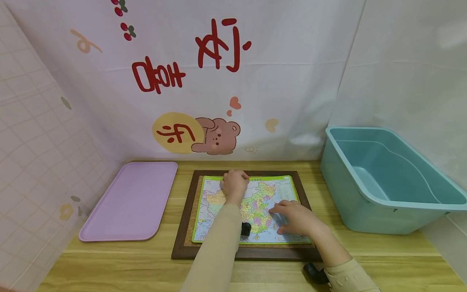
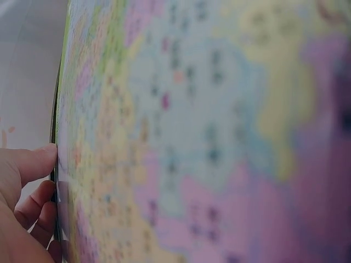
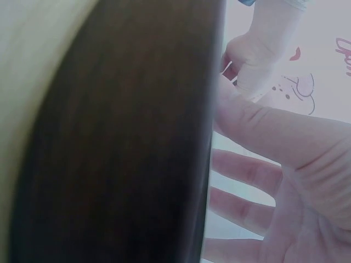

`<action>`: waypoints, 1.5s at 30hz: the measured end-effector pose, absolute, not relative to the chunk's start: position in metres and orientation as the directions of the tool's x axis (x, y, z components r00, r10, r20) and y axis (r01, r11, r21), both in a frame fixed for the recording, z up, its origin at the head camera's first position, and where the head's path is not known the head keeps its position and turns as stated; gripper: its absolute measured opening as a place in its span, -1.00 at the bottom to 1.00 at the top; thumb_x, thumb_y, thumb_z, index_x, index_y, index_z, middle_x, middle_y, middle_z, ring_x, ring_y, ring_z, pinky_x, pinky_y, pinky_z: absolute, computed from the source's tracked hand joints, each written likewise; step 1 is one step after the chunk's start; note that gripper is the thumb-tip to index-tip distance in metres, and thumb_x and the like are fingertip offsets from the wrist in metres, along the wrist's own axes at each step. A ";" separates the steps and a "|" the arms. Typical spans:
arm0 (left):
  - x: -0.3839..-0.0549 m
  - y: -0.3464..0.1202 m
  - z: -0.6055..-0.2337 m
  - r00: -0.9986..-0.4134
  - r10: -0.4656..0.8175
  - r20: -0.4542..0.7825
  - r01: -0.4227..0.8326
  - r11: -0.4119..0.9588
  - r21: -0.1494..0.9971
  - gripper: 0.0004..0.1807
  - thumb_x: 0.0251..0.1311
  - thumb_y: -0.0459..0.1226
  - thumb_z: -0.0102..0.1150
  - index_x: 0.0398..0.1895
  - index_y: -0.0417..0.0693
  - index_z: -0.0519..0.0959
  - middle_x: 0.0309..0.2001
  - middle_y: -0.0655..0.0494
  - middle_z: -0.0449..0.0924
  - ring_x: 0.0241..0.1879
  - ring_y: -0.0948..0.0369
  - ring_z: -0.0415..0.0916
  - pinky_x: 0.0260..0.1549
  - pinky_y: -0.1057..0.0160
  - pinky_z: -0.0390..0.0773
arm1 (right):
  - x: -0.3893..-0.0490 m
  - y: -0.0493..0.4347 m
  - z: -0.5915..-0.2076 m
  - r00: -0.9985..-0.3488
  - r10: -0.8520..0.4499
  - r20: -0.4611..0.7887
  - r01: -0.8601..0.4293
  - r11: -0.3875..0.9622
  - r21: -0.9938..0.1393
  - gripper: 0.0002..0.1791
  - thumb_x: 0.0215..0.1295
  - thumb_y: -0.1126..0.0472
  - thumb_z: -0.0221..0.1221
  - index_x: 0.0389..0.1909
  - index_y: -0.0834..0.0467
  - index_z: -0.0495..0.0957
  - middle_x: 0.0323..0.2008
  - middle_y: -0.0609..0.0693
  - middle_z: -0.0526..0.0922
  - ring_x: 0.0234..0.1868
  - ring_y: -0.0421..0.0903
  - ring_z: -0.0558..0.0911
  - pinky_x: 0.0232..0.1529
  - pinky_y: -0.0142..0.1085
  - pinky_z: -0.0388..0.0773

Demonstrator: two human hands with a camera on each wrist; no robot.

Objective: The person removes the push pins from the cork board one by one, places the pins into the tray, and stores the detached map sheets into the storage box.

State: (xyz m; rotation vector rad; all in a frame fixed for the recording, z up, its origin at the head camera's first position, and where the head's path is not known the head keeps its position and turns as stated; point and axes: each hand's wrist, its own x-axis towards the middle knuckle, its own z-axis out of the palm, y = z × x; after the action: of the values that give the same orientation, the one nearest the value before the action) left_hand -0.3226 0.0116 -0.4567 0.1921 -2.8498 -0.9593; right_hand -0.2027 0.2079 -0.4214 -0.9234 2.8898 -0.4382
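Note:
A map sheet with a bright green border [image 1: 255, 202] lies on a cork board with a dark brown frame [image 1: 277, 254]. At the map's top edge is my left hand [image 1: 234, 183], its fingers bent and their tips on the sheet. The left wrist view shows the thumb and fingers of that hand [image 2: 27, 203] meeting the map's surface [image 2: 192, 131], with no object between them. Lower on the right half of the map rests my right hand [image 1: 293, 219], fingers spread and tips touching. In the right wrist view the frame's brown side [image 3: 115, 142] hides the fingertips.
To the left a pink tray [image 1: 131, 202] lies on the wooden table [image 1: 153, 263]. A deep teal tub [image 1: 368, 202] stands at the right, close to the frame. Behind the board rises a white printed cloth [image 1: 284, 81]. Black wrist cameras show beside both forearms.

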 end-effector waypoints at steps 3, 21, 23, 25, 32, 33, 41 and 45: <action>-0.322 0.012 -0.456 -0.984 -0.163 0.078 -0.083 0.789 0.609 -0.92 0.19 -0.15 0.40 -0.45 0.22 0.71 -0.16 0.14 0.51 -0.05 0.02 0.37 -0.02 -0.06 0.32 | -0.202 0.208 -0.421 -0.814 -0.581 0.016 -0.559 0.775 -0.294 -0.40 -0.03 0.14 0.53 0.10 0.14 0.63 0.04 0.17 0.59 0.07 0.25 0.55 0.01 0.11 0.52; -0.321 0.013 -0.453 -0.984 -0.169 0.064 -0.092 0.771 0.630 -0.88 0.21 -0.17 0.38 -0.48 0.18 0.67 -0.21 0.14 0.49 -0.07 0.02 0.35 -0.02 -0.08 0.30 | -0.203 0.209 -0.423 -0.822 -0.569 -0.001 -0.543 0.785 -0.297 -0.39 -0.02 0.12 0.52 0.12 0.11 0.62 0.06 0.15 0.58 0.08 0.23 0.56 0.01 0.10 0.53; -0.322 0.013 -0.453 -0.983 -0.171 0.061 -0.096 0.772 0.629 -0.87 0.20 -0.17 0.39 -0.49 0.18 0.67 -0.21 0.14 0.49 -0.07 0.02 0.35 -0.02 -0.08 0.30 | -0.203 0.209 -0.423 -0.825 -0.566 -0.004 -0.539 0.788 -0.297 -0.39 -0.02 0.12 0.52 0.12 0.11 0.62 0.07 0.15 0.58 0.08 0.23 0.55 0.01 0.10 0.53; -0.322 0.013 -0.453 -0.984 -0.171 0.056 -0.099 0.774 0.625 -0.87 0.21 -0.17 0.39 -0.49 0.18 0.67 -0.20 0.13 0.49 -0.08 0.02 0.35 -0.02 -0.08 0.30 | -0.203 0.209 -0.423 -0.825 -0.566 -0.003 -0.540 0.788 -0.296 -0.39 -0.02 0.12 0.52 0.12 0.11 0.62 0.07 0.16 0.58 0.08 0.23 0.55 0.01 0.10 0.53; -0.321 0.011 -0.451 -0.984 -0.172 0.041 -0.112 0.786 0.608 -0.87 0.22 -0.14 0.38 -0.48 0.16 0.68 -0.15 0.11 0.50 -0.05 0.00 0.37 0.02 -0.08 0.31 | -0.202 0.209 -0.423 -0.819 -0.573 0.005 -0.549 0.782 -0.297 -0.39 -0.02 0.12 0.52 0.12 0.12 0.62 0.06 0.16 0.58 0.06 0.23 0.56 -0.01 0.09 0.53; -0.320 0.011 -0.451 -0.984 -0.171 0.043 -0.111 0.787 0.607 -0.88 0.22 -0.14 0.37 -0.47 0.16 0.68 -0.14 0.11 0.51 -0.05 0.00 0.38 0.03 -0.09 0.31 | -0.202 0.209 -0.423 -0.819 -0.574 0.005 -0.549 0.781 -0.296 -0.39 -0.02 0.12 0.52 0.12 0.11 0.62 0.06 0.16 0.58 0.06 0.23 0.56 -0.01 0.09 0.53; -0.318 0.011 -0.449 -0.983 -0.176 0.053 -0.108 0.786 0.608 -0.85 0.22 -0.14 0.37 -0.49 0.15 0.66 -0.14 0.08 0.51 -0.06 -0.01 0.38 0.03 -0.11 0.31 | -0.203 0.209 -0.424 -0.822 -0.570 0.000 -0.543 0.784 -0.301 -0.39 -0.02 0.12 0.52 0.12 0.11 0.62 0.08 0.18 0.58 0.07 0.26 0.55 0.00 0.11 0.53; -0.318 0.011 -0.450 -0.983 -0.180 0.049 -0.113 0.784 0.610 -0.85 0.23 -0.14 0.36 -0.49 0.15 0.66 -0.12 0.07 0.52 -0.04 -0.01 0.38 0.06 -0.11 0.31 | -0.202 0.208 -0.423 -0.822 -0.570 0.005 -0.544 0.782 -0.305 -0.40 -0.02 0.13 0.52 0.11 0.12 0.62 0.06 0.17 0.58 0.07 0.26 0.55 0.01 0.13 0.52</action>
State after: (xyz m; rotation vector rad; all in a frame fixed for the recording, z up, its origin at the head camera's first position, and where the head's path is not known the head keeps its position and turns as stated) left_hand -0.3178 0.0111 -0.4498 0.2358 -2.8682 -0.9710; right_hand -0.2022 0.2085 -0.4229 -0.9028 2.8830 -0.4524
